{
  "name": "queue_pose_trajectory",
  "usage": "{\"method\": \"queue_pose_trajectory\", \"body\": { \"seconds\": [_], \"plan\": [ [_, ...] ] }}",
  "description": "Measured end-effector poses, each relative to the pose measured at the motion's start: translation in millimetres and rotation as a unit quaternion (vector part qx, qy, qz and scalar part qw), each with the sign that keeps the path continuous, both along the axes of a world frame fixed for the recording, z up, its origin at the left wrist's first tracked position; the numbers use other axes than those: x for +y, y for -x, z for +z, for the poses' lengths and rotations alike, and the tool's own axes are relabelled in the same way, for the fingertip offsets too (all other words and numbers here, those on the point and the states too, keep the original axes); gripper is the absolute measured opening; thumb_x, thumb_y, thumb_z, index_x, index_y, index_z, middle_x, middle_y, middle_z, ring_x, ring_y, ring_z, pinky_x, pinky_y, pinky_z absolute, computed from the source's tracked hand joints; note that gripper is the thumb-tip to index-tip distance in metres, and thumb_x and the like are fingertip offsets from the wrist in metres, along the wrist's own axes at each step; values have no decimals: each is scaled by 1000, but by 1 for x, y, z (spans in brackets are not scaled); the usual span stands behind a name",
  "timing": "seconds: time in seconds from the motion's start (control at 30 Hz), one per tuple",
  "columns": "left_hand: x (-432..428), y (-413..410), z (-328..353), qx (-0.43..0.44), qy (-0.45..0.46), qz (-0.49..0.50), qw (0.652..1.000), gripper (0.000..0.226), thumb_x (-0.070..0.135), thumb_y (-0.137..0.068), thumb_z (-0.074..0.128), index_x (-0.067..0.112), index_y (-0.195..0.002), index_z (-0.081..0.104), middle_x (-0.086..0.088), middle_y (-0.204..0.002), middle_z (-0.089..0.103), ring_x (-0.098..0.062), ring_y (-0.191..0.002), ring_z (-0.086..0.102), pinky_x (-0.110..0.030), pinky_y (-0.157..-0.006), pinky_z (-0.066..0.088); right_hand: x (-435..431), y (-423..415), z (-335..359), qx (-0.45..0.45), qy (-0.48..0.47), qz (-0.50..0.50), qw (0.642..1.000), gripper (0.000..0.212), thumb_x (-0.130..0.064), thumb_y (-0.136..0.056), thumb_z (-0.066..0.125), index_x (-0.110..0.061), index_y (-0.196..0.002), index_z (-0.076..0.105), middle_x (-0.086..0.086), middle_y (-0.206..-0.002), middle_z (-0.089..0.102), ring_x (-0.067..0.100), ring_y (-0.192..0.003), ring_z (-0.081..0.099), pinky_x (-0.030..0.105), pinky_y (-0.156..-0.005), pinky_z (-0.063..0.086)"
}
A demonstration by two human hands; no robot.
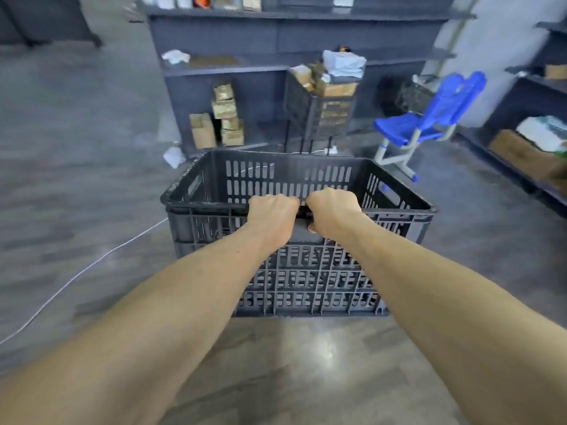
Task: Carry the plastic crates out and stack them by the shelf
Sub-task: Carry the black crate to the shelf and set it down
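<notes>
A large black slotted plastic crate (306,280) is in front of me, over the grey floor, and it is empty inside. My left hand (271,214) and my right hand (333,211) sit side by side on the middle of its near rim, fingers curled over the edge and into the handle slot. Both arms are stretched out straight. Ahead stands a dark shelf unit (276,38). In front of the shelf, another black crate (319,108) full of boxes and bags is raised on thin legs.
A blue plastic chair (429,118) stands right of the crate. Low shelving with cartons (521,154) runs along the right wall. Cardboard boxes (224,118) are piled in the lower shelf ahead. A white cable (76,276) trails across the floor at left.
</notes>
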State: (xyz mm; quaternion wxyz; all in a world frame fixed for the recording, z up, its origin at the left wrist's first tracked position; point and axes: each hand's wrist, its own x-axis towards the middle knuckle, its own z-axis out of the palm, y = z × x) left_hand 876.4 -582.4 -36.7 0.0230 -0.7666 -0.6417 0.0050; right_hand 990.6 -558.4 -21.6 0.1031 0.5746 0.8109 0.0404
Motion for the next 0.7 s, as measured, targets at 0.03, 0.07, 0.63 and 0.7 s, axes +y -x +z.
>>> {"method": "queue_pose_trajectory", "body": {
  "seconds": [0.03,0.07,0.63,0.7],
  "plan": [
    [5,13,0,1,-3,14,1000,26,11,-89,61,15,-114,54,-5,-108,64,-29,-103,61,-35,-71,34,8,14,-1,1,-2,15,1000,22,-18,-89,63,-14,-110,63,5,-108,66,28,-101,63,32,-70,41],
    [11,27,-1,2,-4,28,1000,25,12,-89,61,16,-113,54,-4,-108,64,-28,-102,61,-34,-71,34,17,28,-2,2,-2,29,1000,22,-18,-89,62,-14,-110,63,5,-108,66,28,-100,63,32,-70,42],
    [162,229,-6,8,44,245,969,28,15,-90,61,19,-117,56,-2,-107,64,-24,-100,61,-32,-69,37,207,254,-11,4,19,239,971,19,-17,-88,62,-14,-106,63,6,-107,65,28,-102,63,32,-68,41],
    [178,255,-9,3,43,262,964,30,14,-89,62,20,-118,55,-1,-105,64,-23,-99,61,-32,-68,36,226,281,-11,2,19,262,965,18,-17,-89,61,-14,-106,63,5,-107,65,28,-102,62,33,-68,41]
  ]
}}
